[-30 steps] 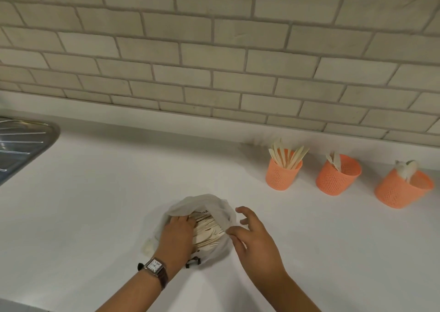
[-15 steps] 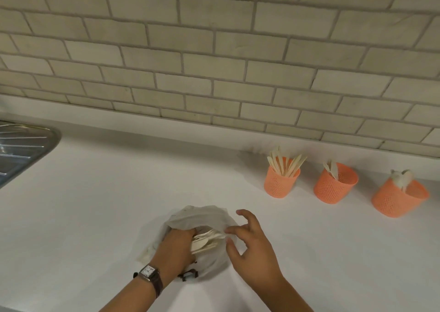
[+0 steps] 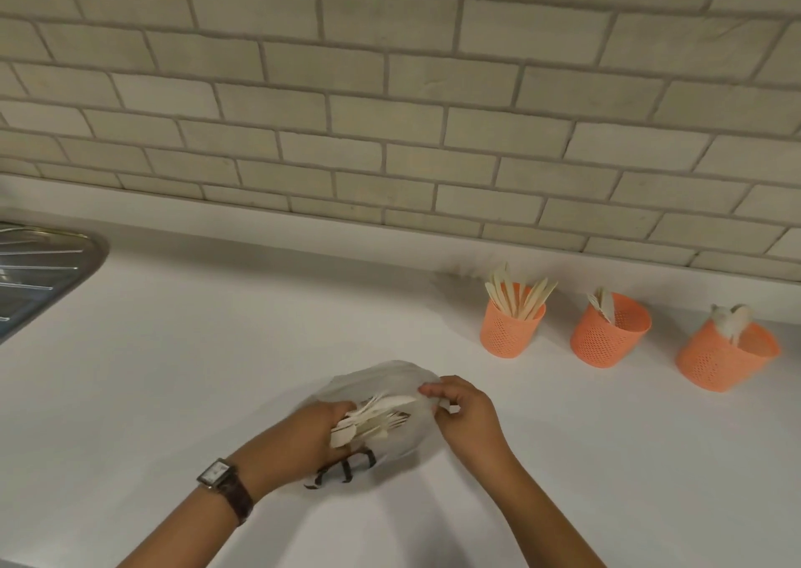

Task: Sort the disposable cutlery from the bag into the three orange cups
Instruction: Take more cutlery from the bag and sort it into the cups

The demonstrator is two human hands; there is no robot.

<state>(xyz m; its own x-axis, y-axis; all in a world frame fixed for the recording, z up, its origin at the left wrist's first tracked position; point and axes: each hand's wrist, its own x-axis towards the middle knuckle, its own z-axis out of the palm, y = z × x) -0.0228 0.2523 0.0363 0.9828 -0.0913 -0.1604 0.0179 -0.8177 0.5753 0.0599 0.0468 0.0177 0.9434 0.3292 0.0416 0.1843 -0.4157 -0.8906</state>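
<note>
A thin white plastic bag (image 3: 381, 379) lies on the white counter in front of me. My left hand (image 3: 299, 442), with a wristwatch, grips a bundle of pale wooden cutlery (image 3: 372, 418) at the bag's mouth. My right hand (image 3: 466, 416) pinches the bag's right edge. Three orange mesh cups stand at the right by the wall: the left cup (image 3: 511, 329) holds several flat wooden knives, the middle cup (image 3: 609, 331) a couple of pieces, the right cup (image 3: 724, 359) pale spoon-like pieces.
A steel sink drainer (image 3: 39, 273) occupies the far left of the white counter (image 3: 216, 351). A tiled wall (image 3: 390, 112) runs behind the cups.
My left hand has drawn the cutlery bundle partly out of the bag toward me. My right hand has shifted from hovering over the bag to pinching its right edge.
</note>
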